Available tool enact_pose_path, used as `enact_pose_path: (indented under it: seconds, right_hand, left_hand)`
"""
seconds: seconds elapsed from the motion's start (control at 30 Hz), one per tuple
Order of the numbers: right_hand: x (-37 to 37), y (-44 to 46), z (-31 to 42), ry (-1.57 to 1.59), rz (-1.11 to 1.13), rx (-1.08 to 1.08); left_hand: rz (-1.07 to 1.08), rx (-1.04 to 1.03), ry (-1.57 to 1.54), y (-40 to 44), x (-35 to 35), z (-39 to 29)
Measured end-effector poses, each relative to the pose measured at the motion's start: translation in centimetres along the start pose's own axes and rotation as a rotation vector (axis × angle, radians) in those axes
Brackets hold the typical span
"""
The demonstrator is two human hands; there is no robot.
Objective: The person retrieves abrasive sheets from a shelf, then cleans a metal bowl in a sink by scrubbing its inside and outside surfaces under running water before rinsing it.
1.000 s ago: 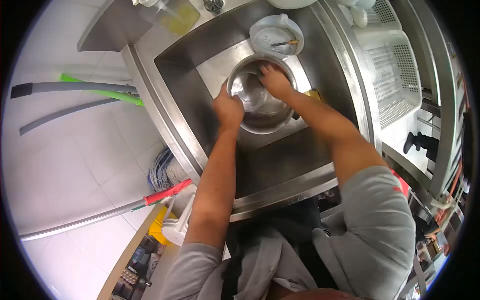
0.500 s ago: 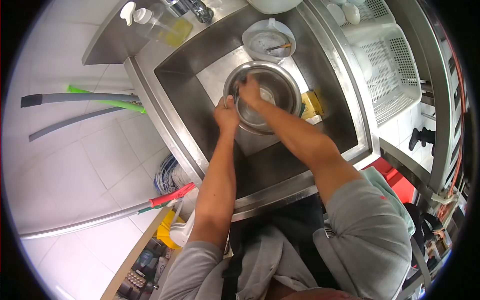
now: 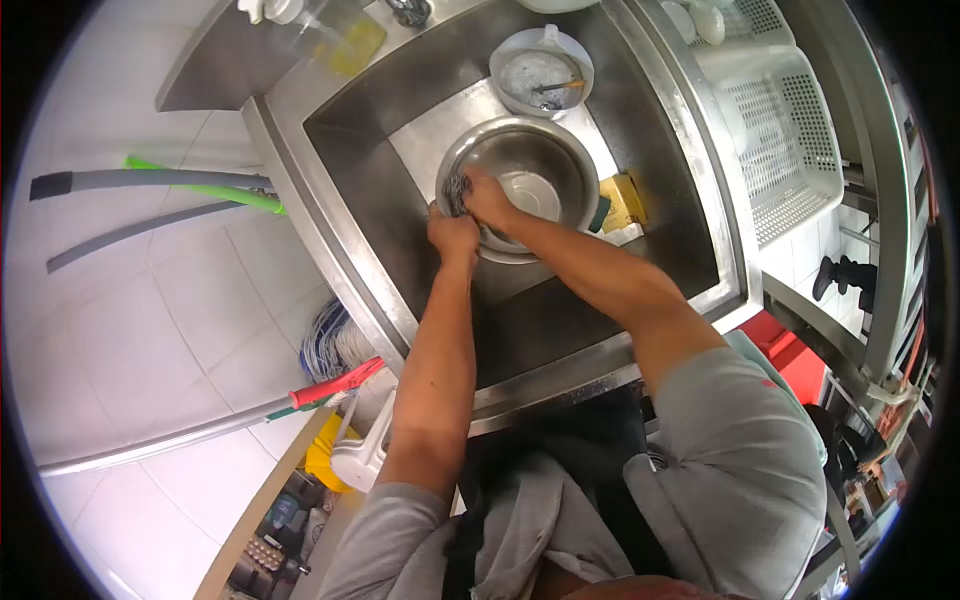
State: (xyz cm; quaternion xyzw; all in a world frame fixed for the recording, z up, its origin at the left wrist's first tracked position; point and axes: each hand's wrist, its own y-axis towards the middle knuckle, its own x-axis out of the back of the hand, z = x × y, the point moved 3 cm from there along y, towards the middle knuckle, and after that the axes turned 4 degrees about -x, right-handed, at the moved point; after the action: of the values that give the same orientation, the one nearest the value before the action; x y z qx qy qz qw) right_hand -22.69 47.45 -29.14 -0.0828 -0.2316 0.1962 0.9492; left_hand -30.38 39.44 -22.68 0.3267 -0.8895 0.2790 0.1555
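A round stainless steel bowl (image 3: 565, 165) sits tilted slightly in the metal sink (image 3: 370, 215). My left hand (image 3: 452, 232) is closed on its near left rim. Pressed against the inside left wall is a steel wool scrubber (image 3: 455, 192), with my right hand (image 3: 487, 198) closed on it. Behind the bowl stands a white plastic jug (image 3: 510, 62) holding foamy liquid and a brush-like tool with a wooden handle (image 3: 568, 86). A yellow sponge or packet (image 3: 625, 205) with a green pad lies right of the bowl.
White perforated baskets (image 3: 785, 150) stand right of the sink. A soap pump bottle (image 3: 345, 45) and tap (image 3: 410, 10) are at the back left. Grey and green poles (image 3: 150, 183) and a red-handled pole (image 3: 335, 385) are on the left. A person's black shoe (image 3: 825, 278) shows at right.
My right hand has moved slightly left and down along the bowl's inner wall, with the scrubber now showing more clearly. My left hand stays at the rim. The view has shifted a little.
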Motion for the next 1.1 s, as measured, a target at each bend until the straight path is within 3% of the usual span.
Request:
enact_pose_path:
  seconds: [0.07, 0.17, 0.2, 0.27, 0.33, 0.4, 0.43, 0.5, 0.57, 0.63, 0.7, 0.8, 0.87, 0.93, 1.0, 1.03, 1.1]
  right_hand:
    - [1.2, 0.1, 0.9, 0.019, 0.127, -0.044]
    - [3.9, 2.9, -0.4, 0.08, -0.282, -0.399]
    - [5.6, 2.4, 1.9, 0.128, -0.241, -0.582]
    - [4.2, 0.7, 2.8, -0.121, 0.044, -0.335]
    - [2.4, -1.1, 1.9, -0.055, 0.193, -0.235]
    - [4.8, -4.7, 2.7, 0.421, 0.659, -0.626]
    - [5.6, -5.2, 2.2, 0.266, 0.768, -0.558]
    - [7.2, -6.0, 0.7, -0.043, 0.96, -0.417]
    - [7.8, -6.2, -0.2, -0.215, 0.98, -0.223]
    - [8.2, -6.1, -0.7, -0.382, 0.987, -0.017]
    - [10.3, -6.0, -1.9, -0.852, 0.895, 0.03]
    - [10.2, -3.3, -3.9, -1.326, 0.561, 0.173]
    - [7.9, 0.9, -8.1, -0.694, 0.035, -0.089]
    - [7.8, 0.8, -2.3, -0.711, 0.152, -0.074]
    - [1.5, 1.0, -4.0, -0.401, 0.186, -0.073]
    - [0.1, -0.3, -2.1, -0.454, 0.0, 0.255]
    - [1.1, -1.3, -1.2, -0.263, 0.271, 0.203]
  left_hand:
    - [0.024, -0.061, -0.027, -0.2, -0.2, -0.1]
    - [0.014, -0.202, 0.079, -4.4, -0.5, -3.9]
    - [0.0, -0.216, 0.114, -4.4, -0.5, -4.5]
    - [0.003, -0.191, 0.111, -4.3, -0.5, -4.0]
    - [0.019, -0.128, 0.022, -2.1, -0.5, -2.9]
    - [-0.012, 0.006, -0.016, -1.3, 0.4, -2.3]
    - [-0.024, 0.074, -0.032, -0.9, 0.8, -2.2]
    - [-0.041, -0.005, -0.131, 0.3, 0.6, -1.8]
    - [-0.023, -0.046, -0.132, 1.0, 0.5, -2.5]
    - [-0.008, -0.053, -0.14, 0.1, 0.8, -5.0]
    - [0.014, -0.063, -0.131, -0.6, 0.6, -5.4]
    - [0.018, -0.073, -0.118, -1.0, 0.0, -3.1]
    - [-0.024, -0.064, -0.153, -1.5, -0.6, -1.6]
    - [-0.028, -0.036, -0.071, -2.3, -0.5, -1.2]
    - [-0.017, 0.007, 0.027, -2.5, -0.2, -2.1]
    - [-0.003, 0.05, 0.083, -2.6, -0.2, -2.2]
    - [0.072, 0.131, 0.167, -3.6, 0.2, -0.7]
